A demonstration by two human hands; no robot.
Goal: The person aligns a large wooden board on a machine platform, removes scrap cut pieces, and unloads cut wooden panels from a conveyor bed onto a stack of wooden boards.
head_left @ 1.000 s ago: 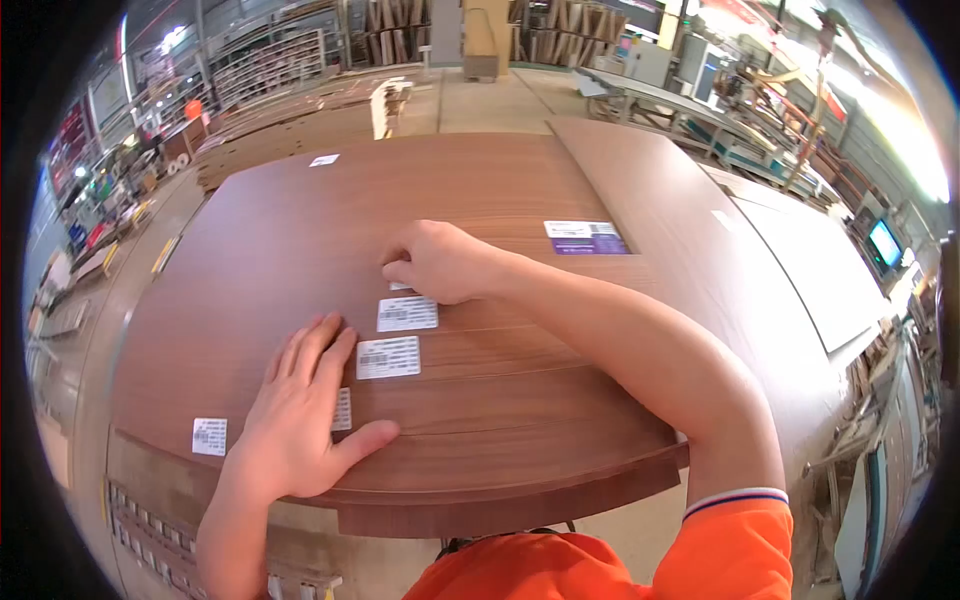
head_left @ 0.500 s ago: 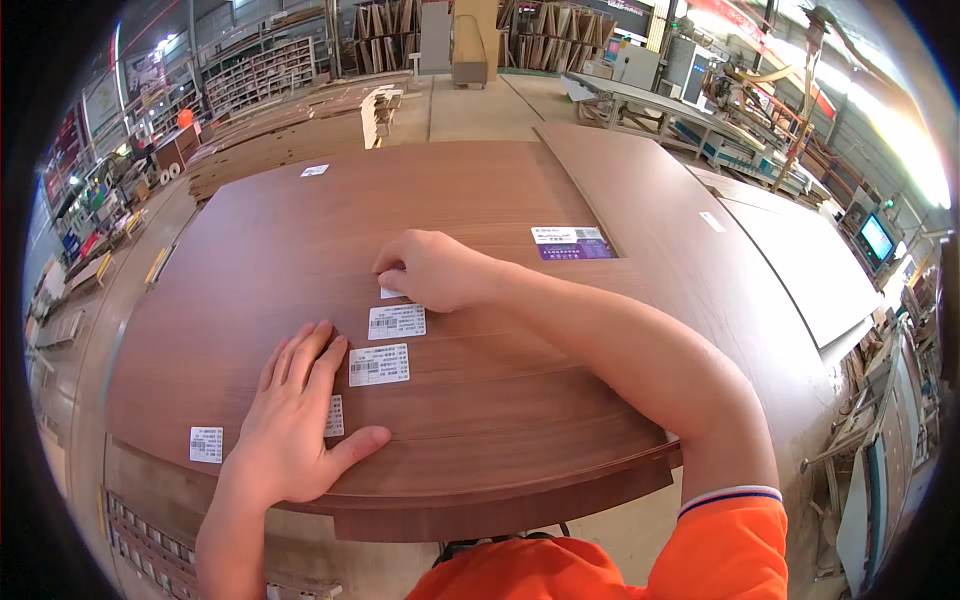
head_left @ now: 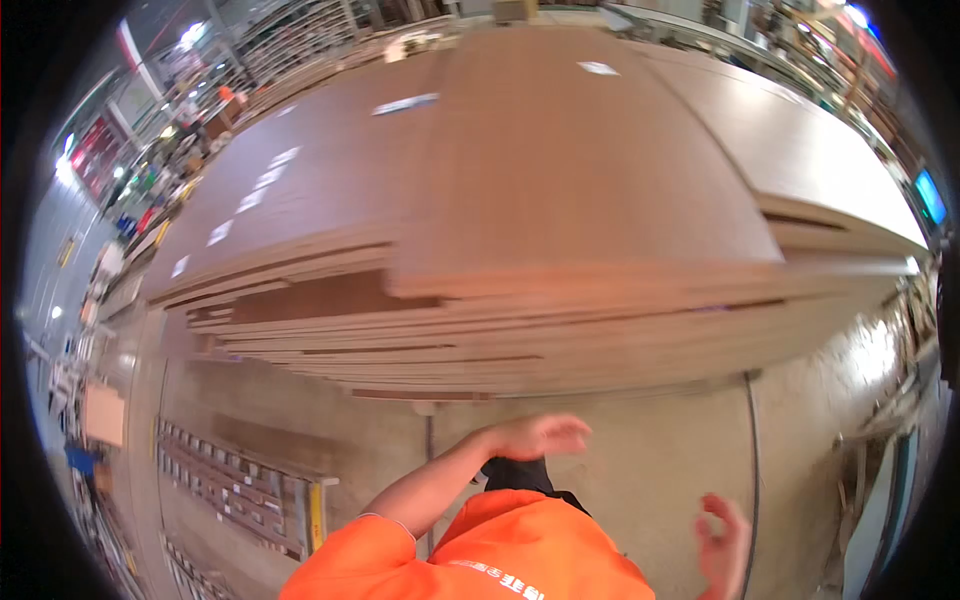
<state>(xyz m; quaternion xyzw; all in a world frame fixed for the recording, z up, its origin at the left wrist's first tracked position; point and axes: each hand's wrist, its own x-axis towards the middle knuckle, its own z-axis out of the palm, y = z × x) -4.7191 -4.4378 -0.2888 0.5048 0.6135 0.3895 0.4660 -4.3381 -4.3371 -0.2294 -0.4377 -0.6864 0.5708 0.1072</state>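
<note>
My left hand hangs in front of my body, fingers stretched out, holding nothing. Lower right, my right hand is off the boards too, slightly curled with a gap between thumb and fingers and nothing visible in it. Both are blurred by motion. Ahead stands a thick stack of brown wood-look boards. Its middle top panel carries one white label. On the left panel is a row of white labels, their print unreadable, and a larger card lies by the seam.
A further stack with a pale, shiny top panel adjoins on the right. At lower left, a metal roller rack sits on the floor. Racks and machinery line the far side; a lit screen is at far right.
Both hands have left the labelled panel and come back near my body. My view has shifted right and back, so the labels now appear farther left and the stack's front edges show.
</note>
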